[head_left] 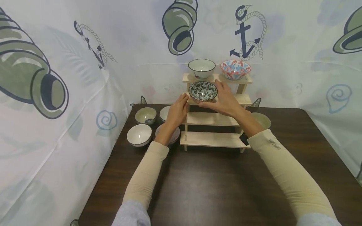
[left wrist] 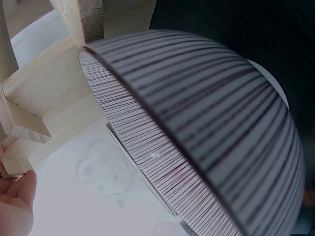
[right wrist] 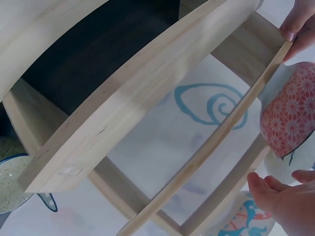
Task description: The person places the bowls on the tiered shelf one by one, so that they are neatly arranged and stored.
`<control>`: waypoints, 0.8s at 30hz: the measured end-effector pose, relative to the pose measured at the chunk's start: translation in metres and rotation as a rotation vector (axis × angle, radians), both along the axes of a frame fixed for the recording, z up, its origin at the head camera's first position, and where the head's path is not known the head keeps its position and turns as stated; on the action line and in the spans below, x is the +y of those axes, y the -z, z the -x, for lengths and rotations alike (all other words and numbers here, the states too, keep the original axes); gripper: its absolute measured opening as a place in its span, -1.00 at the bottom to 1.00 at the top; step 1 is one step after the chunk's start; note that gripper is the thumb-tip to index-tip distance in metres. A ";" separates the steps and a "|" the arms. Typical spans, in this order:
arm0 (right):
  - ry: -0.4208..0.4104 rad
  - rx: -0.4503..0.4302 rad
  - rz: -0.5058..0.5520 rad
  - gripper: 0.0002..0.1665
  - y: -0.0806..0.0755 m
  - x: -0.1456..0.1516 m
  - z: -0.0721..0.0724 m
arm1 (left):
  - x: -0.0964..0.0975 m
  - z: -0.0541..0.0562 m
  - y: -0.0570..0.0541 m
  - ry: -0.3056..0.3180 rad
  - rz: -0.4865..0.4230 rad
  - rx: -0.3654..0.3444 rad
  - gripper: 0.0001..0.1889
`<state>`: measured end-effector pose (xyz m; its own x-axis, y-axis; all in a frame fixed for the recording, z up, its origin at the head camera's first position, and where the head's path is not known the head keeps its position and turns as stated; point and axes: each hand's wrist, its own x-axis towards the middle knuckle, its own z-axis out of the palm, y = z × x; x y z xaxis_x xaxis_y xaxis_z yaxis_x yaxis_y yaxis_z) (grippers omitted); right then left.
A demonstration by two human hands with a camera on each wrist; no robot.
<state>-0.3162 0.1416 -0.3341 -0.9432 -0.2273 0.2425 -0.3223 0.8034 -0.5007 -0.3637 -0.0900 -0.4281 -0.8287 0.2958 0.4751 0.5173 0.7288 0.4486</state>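
Observation:
My right hand (head_left: 226, 100) holds a small bowl (head_left: 203, 91), black-and-white leaf pattern inside, at the left part of the third step of a wooden tiered stand (head_left: 215, 119). Its thumb lies under the bowl's front and a finger reaches the rim. The right wrist view shows the bowl's red floral outside (right wrist: 290, 110), its foot right at the shelf, and several loosely extended fingers (right wrist: 266, 191) beside it. My left hand (head_left: 178, 110) pinches the shelf's left end, its fingertips (right wrist: 290, 35) on the wood.
A white bowl (head_left: 201, 67) and a red-and-blue bowl (head_left: 236, 70) stand on the top step. Left of the stand, on the dark table (head_left: 203, 188), are several bowls, including a white one (head_left: 139, 135) and a striped one (left wrist: 221, 113). A greenish bowl (head_left: 261, 120) sits at right.

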 end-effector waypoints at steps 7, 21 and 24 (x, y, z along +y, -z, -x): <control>0.002 -0.024 -0.011 0.54 0.000 0.011 -0.008 | 0.000 0.000 0.000 0.000 -0.008 -0.011 -0.55; 0.022 -0.066 -0.044 0.54 0.000 0.033 -0.028 | 0.001 0.000 0.000 0.007 -0.008 -0.014 -0.55; 0.033 -0.081 -0.047 0.53 0.000 0.039 -0.032 | 0.001 0.000 -0.001 0.003 -0.004 -0.018 -0.55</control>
